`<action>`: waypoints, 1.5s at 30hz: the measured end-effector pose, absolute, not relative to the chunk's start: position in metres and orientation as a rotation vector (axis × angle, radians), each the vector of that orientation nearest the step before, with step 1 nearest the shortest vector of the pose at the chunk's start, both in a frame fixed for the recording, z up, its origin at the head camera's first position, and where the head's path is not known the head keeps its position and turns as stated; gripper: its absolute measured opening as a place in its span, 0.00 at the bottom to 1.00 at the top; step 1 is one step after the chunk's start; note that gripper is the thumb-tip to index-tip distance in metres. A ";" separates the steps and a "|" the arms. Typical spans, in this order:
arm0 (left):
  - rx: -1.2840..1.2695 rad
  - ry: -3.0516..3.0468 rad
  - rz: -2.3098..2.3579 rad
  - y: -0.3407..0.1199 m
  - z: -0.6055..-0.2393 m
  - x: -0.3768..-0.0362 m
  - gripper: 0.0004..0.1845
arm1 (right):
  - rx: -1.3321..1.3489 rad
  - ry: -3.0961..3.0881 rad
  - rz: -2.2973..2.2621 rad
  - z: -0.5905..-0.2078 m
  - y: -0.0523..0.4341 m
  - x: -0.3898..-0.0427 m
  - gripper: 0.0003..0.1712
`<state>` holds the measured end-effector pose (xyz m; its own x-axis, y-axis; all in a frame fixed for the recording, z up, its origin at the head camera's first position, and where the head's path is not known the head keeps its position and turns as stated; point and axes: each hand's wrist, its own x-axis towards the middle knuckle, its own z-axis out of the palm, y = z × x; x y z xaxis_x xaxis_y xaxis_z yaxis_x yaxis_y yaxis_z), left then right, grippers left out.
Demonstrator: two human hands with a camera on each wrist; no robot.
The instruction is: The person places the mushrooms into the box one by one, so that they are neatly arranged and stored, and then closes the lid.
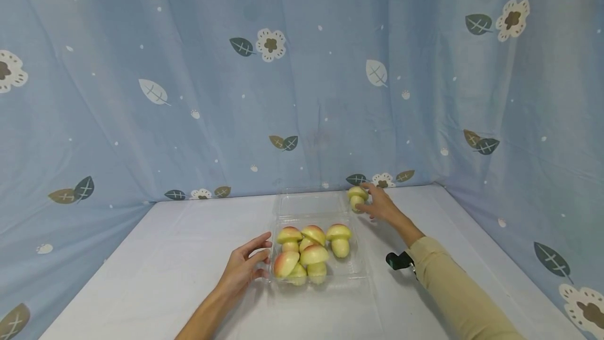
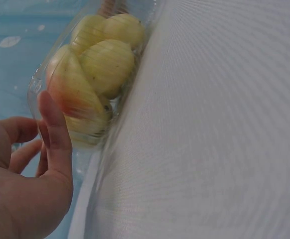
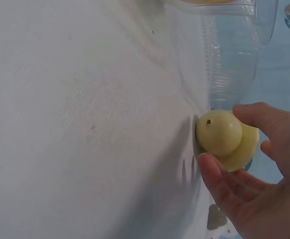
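A clear plastic clamshell box (image 1: 360, 256) with its lid lying back holds several mushroom-shaped pieces (image 1: 339, 240), yellow-green with reddish caps. My left hand (image 1: 243, 266) is at the box's left side, fingers extended and loosely bent by the wall; the left wrist view has the thumb (image 2: 55, 132) close against the clear plastic. Beyond the box's back right corner, another mushroom-shaped piece (image 1: 356, 199) stands on the table. My right hand (image 1: 381, 204) has its thumb and fingers around this piece, as the right wrist view shows too.
The transparent lid (image 1: 311, 204) extends toward the back of the white table (image 1: 203, 240). A blue patterned curtain (image 1: 321, 98) rises behind and along the sides. Something black (image 1: 398, 261) is by the right sleeve (image 1: 453, 282).
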<state>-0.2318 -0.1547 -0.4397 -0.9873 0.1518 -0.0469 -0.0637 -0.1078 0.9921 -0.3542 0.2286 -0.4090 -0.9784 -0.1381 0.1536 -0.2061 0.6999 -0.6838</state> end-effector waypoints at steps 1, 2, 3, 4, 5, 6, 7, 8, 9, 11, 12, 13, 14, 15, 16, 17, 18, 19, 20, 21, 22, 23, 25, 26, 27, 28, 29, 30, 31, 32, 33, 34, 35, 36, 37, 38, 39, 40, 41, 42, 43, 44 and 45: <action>0.104 1.999 2.232 -0.155 -0.439 -0.232 0.28 | 0.293 -2.808 1.144 -0.409 0.228 -0.354 0.41; 0.106 2.000 2.230 -0.155 -0.439 -0.231 0.28 | 0.309 -2.799 1.142 -0.409 0.228 -0.354 0.41; 0.110 2.001 2.228 -0.154 -0.439 -0.231 0.28 | 0.327 -2.790 1.147 -0.409 0.228 -0.354 0.41; 0.114 2.004 2.224 -0.154 -0.438 -0.231 0.28 | 0.339 -2.783 1.149 -0.410 0.228 -0.355 0.41; 0.116 2.005 2.222 -0.154 -0.438 -0.230 0.28 | 0.355 -2.775 1.135 -0.410 0.228 -0.355 0.40; 0.120 2.007 2.217 -0.154 -0.437 -0.230 0.28 | 0.359 -2.771 1.131 -0.410 0.227 -0.354 0.40; 0.122 2.007 2.214 -0.153 -0.437 -0.230 0.28 | 0.358 -2.771 1.133 -0.410 0.227 -0.354 0.40; 0.122 2.007 2.212 -0.153 -0.437 -0.229 0.29 | 0.358 -2.772 1.141 -0.411 0.226 -0.355 0.40; 0.122 2.011 2.210 -0.153 -0.436 -0.229 0.29 | 0.341 -2.777 1.151 -0.412 0.225 -0.356 0.41; 0.117 2.008 2.213 -0.153 -0.436 -0.229 0.29 | 0.311 -2.785 1.165 -0.412 0.223 -0.356 0.40; 0.117 2.009 2.213 -0.153 -0.435 -0.228 0.28 | 0.285 -2.795 1.184 -0.414 0.222 -0.358 0.41; 0.114 2.010 2.214 -0.153 -0.435 -0.228 0.28 | 0.270 -2.801 1.183 -0.415 0.222 -0.360 0.41; 0.113 2.014 2.213 -0.153 -0.435 -0.228 0.28 | 0.262 -2.805 1.174 -0.416 0.222 -0.362 0.41; 0.112 2.015 2.213 -0.153 -0.436 -0.228 0.28 | 0.253 -2.809 1.159 -0.417 0.221 -0.363 0.41; 0.111 2.014 2.212 -0.153 -0.436 -0.228 0.28 | 0.252 -2.812 1.142 -0.418 0.221 -0.364 0.41; 0.112 2.013 2.211 -0.153 -0.436 -0.228 0.28 | 0.247 -2.815 1.121 -0.419 0.222 -0.365 0.41; 0.113 2.015 2.208 -0.153 -0.436 -0.228 0.28 | 0.242 -2.818 1.102 -0.419 0.222 -0.366 0.41; 0.112 2.016 2.207 -0.153 -0.436 -0.228 0.28 | 0.243 -2.816 1.085 -0.420 0.222 -0.366 0.41; 0.113 2.017 2.204 -0.153 -0.436 -0.228 0.28 | 0.245 -2.811 1.072 -0.420 0.222 -0.366 0.41; 0.111 2.015 2.204 -0.154 -0.436 -0.228 0.29 | 0.246 -2.807 1.060 -0.420 0.222 -0.366 0.41; 0.111 2.016 2.203 -0.154 -0.436 -0.228 0.29 | 0.248 -2.803 1.050 -0.420 0.222 -0.366 0.41; 0.109 2.017 2.204 -0.154 -0.436 -0.228 0.28 | 0.250 -2.798 1.041 -0.420 0.222 -0.365 0.41; 0.109 2.022 2.203 -0.154 -0.436 -0.228 0.28 | 0.253 -2.788 1.034 -0.421 0.222 -0.365 0.41; 0.106 2.023 2.205 -0.154 -0.437 -0.228 0.28 | 0.257 -2.783 1.035 -0.421 0.222 -0.365 0.41; 0.103 2.023 2.208 -0.154 -0.437 -0.228 0.28 | 0.259 -2.779 1.037 -0.422 0.222 -0.365 0.41; 0.102 2.024 2.210 -0.154 -0.437 -0.228 0.28 | 0.260 -2.776 1.037 -0.422 0.222 -0.365 0.40; 0.099 2.024 2.210 -0.153 -0.437 -0.228 0.28 | 0.261 -2.774 1.039 -0.423 0.223 -0.366 0.40; 0.098 2.024 2.211 -0.153 -0.437 -0.229 0.28 | 0.259 -2.773 1.041 -0.424 0.223 -0.366 0.41; 0.095 2.024 2.212 -0.153 -0.438 -0.229 0.28 | 0.258 -2.772 1.042 -0.425 0.223 -0.366 0.41; 0.090 2.022 2.213 -0.153 -0.438 -0.229 0.28 | 0.260 -2.769 1.039 -0.425 0.223 -0.366 0.41; 0.091 2.027 2.210 -0.153 -0.438 -0.229 0.28 | 0.265 -2.766 1.033 -0.426 0.223 -0.366 0.41; 0.090 2.027 2.210 -0.153 -0.438 -0.229 0.28 | 0.271 -2.761 1.022 -0.427 0.223 -0.366 0.40; 0.089 2.029 2.207 -0.153 -0.438 -0.229 0.29 | 0.276 -2.752 1.013 -0.427 0.223 -0.366 0.40; 0.092 2.032 2.205 -0.153 -0.437 -0.229 0.29 | 0.284 -2.748 1.008 -0.427 0.223 -0.365 0.40; 0.090 2.032 2.205 -0.153 -0.437 -0.229 0.29 | 0.289 -2.744 1.004 -0.427 0.223 -0.365 0.40; 0.090 2.033 2.205 -0.153 -0.437 -0.229 0.29 | 0.297 -2.738 1.000 -0.427 0.223 -0.364 0.39; 0.094 2.038 2.202 -0.153 -0.437 -0.228 0.29 | 0.304 -2.736 1.008 -0.426 0.223 -0.364 0.39; 0.093 2.036 2.203 -0.153 -0.437 -0.228 0.29 | 0.307 -2.734 1.017 -0.425 0.223 -0.363 0.39; 0.095 2.038 2.202 -0.153 -0.437 -0.228 0.29 | 0.302 -2.738 1.032 -0.425 0.223 -0.362 0.39; 0.097 2.039 2.202 -0.153 -0.437 -0.228 0.28 | 0.296 -2.746 1.048 -0.424 0.223 -0.362 0.40; 0.093 2.038 2.205 -0.153 -0.437 -0.228 0.28 | 0.287 -2.750 1.061 -0.423 0.223 -0.361 0.40; 0.094 2.040 2.205 -0.153 -0.437 -0.228 0.28 | 0.283 -2.755 1.071 -0.421 0.223 -0.360 0.39; 0.096 2.042 2.204 -0.153 -0.437 -0.229 0.28 | 0.276 -2.762 1.077 -0.421 0.223 -0.359 0.39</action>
<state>-0.2287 -0.1530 -0.4372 -0.9888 0.1421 -0.0448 -0.0555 -0.0722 0.9958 -0.3595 0.2228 -0.4205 -0.9694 -0.1118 0.2185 -0.2302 0.7231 -0.6512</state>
